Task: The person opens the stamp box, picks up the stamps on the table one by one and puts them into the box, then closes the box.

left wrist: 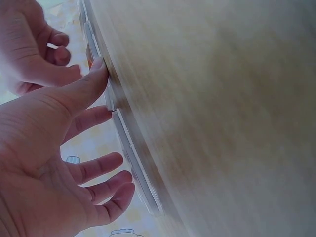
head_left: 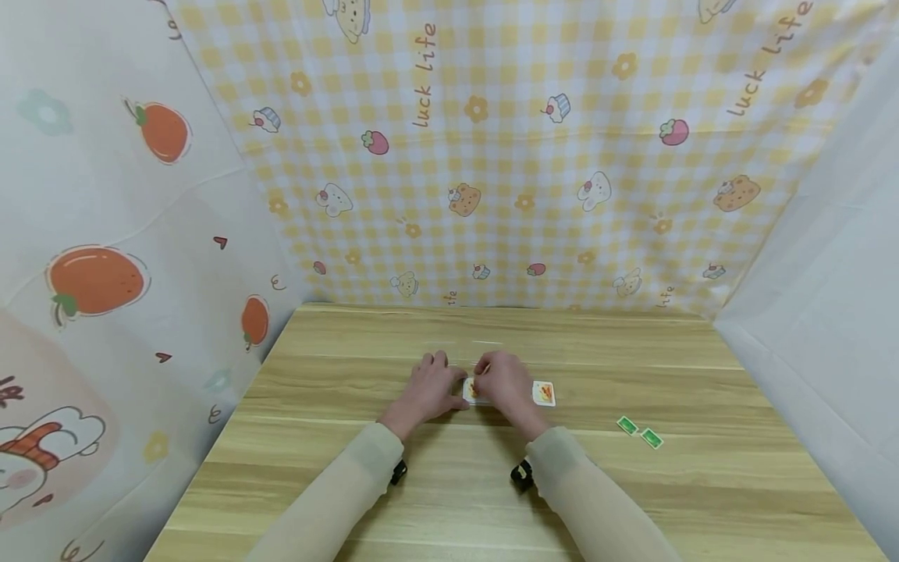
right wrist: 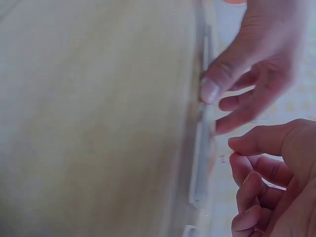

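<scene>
My left hand (head_left: 430, 388) spans the left end of a white card with an orange food picture (head_left: 469, 390), thumb at its near edge and index finger at its far edge. Its other fingers reach out loosely beside a thin, pale slab (left wrist: 136, 160). Over the same card hangs my right hand (head_left: 504, 382), fingers curled, thumb tip and index fingertip close together. Whether something small lies between those fingertips cannot be made out. Right of this hand lies another white picture card (head_left: 544, 393), while the hand covers the space between the cards.
Two small green cards (head_left: 627, 425) lie farther right on the wooden table (head_left: 702, 499). Faint clear edges (head_left: 486, 342) show behind the hands. A checked cloth (head_left: 492, 164) hangs at the back, with further cloths at both sides.
</scene>
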`<move>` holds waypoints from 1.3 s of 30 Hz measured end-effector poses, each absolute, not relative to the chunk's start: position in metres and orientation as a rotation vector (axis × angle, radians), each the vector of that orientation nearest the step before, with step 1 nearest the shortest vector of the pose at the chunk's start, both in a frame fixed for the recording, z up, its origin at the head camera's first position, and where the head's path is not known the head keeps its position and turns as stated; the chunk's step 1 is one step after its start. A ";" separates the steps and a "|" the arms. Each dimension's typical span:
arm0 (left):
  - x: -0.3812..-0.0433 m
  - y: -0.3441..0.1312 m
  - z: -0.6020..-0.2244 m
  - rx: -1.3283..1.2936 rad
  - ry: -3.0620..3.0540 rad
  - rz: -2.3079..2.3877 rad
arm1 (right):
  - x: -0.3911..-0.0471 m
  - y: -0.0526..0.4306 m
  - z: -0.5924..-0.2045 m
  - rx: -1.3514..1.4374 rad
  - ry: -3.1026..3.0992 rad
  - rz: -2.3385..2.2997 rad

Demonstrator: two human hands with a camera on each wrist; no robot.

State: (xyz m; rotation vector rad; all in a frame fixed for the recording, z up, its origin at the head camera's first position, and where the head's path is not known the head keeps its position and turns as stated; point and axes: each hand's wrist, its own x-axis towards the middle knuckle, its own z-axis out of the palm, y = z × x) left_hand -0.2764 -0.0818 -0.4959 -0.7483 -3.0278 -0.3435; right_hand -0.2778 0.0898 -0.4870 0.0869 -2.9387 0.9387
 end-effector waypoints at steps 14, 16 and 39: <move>-0.277 -0.083 -0.495 -0.754 -3.040 -0.322 | -0.274 0.086 -0.483 0.168 -2.953 0.695; -0.277 -0.083 -0.495 -0.759 -3.040 -0.325 | -0.272 0.085 -0.485 0.191 -2.967 0.654; -0.273 -0.081 -0.493 -0.746 -3.036 -0.366 | -0.268 0.087 -0.496 0.266 -2.961 0.474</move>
